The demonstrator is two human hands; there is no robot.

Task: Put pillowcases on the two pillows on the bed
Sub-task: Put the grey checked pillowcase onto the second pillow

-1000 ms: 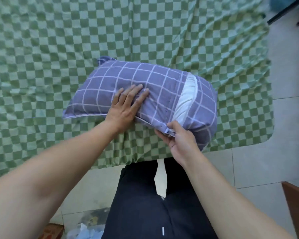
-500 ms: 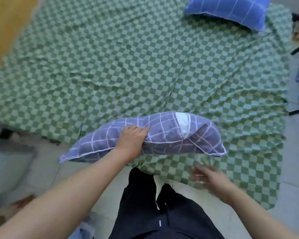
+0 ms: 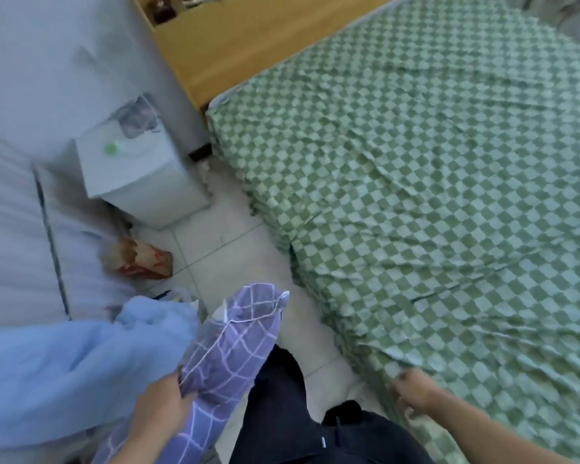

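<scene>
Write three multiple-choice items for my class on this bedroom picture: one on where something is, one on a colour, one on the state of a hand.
1. Where is the purple pillow?
A. Flat on the bed
B. Off the bed, held over the floor
C. On the white cabinet

2. What colours is the bed sheet?
A. Green checks
B. Plain blue
C. Red stripes

3. What is the right hand doing?
A. Gripping the pillow
B. Holding a cup
C. Holding nothing, at the bed's near edge

Answers:
1 B: the left hand grips the pillow beside the person's legs, clear of the mattress.
2 A: light and dark green squares cover it.
3 C: its fingers are loose, with no object in them.
</scene>
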